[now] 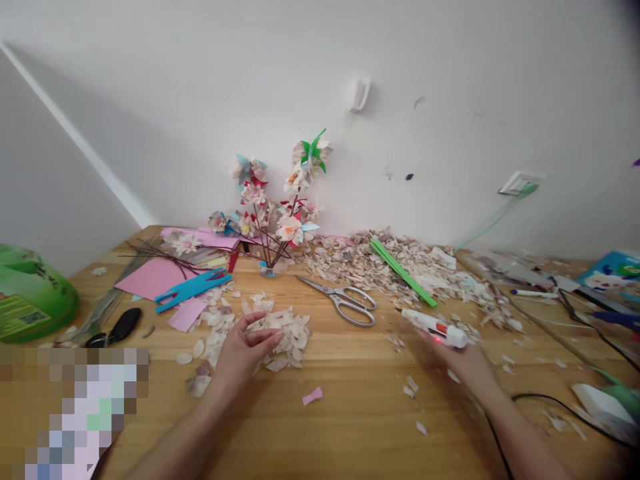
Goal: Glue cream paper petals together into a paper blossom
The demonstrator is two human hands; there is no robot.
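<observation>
My left hand (246,347) hovers at the pale dried petals (293,333) heaped on the table, its thumb and fingers apart with nothing visible between them. In my right hand (465,363) is a white glue gun (434,327), its nozzle pointing left and a red light glowing on its side. Metal scissors (345,301) lie partly spread between the two hands, farther back. A small pink paper bow-shaped scrap (313,397) lies on the wood in front of the petals. The fingers round the glue gun are blurred and partly hidden.
Handmade petal flowers on twigs (270,230) stand in a small clear holder (270,269). Green strips (404,273) rest on a wide petal heap. Blue strips (193,290) and pink paper (150,279) lie left. A green container (35,293) stands far left; a black cable (555,398) crosses the right.
</observation>
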